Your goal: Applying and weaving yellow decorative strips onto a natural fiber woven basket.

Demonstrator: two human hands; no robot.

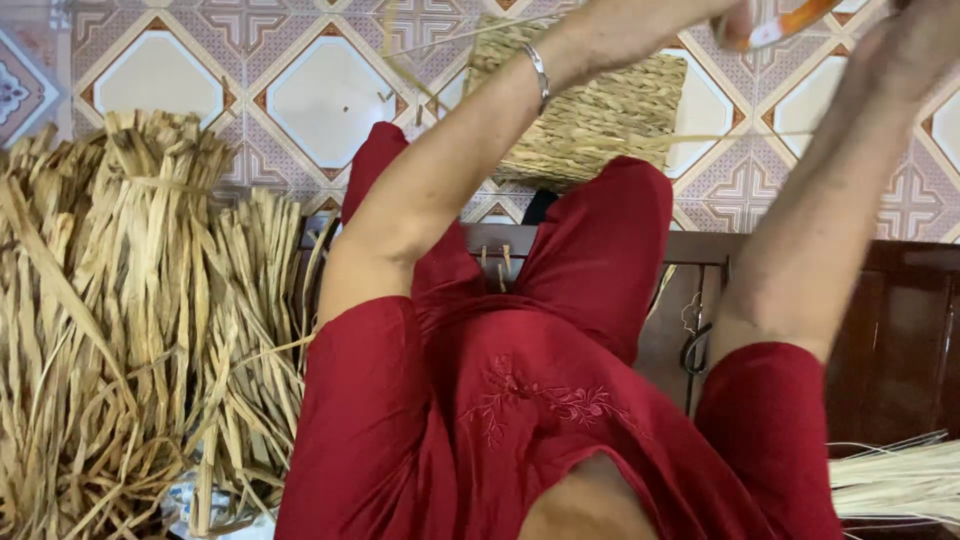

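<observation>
I see a patterned tile floor (320, 90) in cream, terracotta and grey beneath the grip, and dark wooden furniture (900, 330) below it, evenly lit.

Straw bundles (130, 320) left of lap; woven mat (590, 115) ahead on floor (320, 90); loose fibres (890, 480) right.

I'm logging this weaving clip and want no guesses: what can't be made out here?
Head view only:
- Left hand: cut off by the top edge; grip unclear.
- Right hand: blurred, partly out of frame.
- Orange-and-white object: blurred, cropped; kind unclear.
- Woven mat: partly hidden behind the left forearm and red clothing.
</observation>
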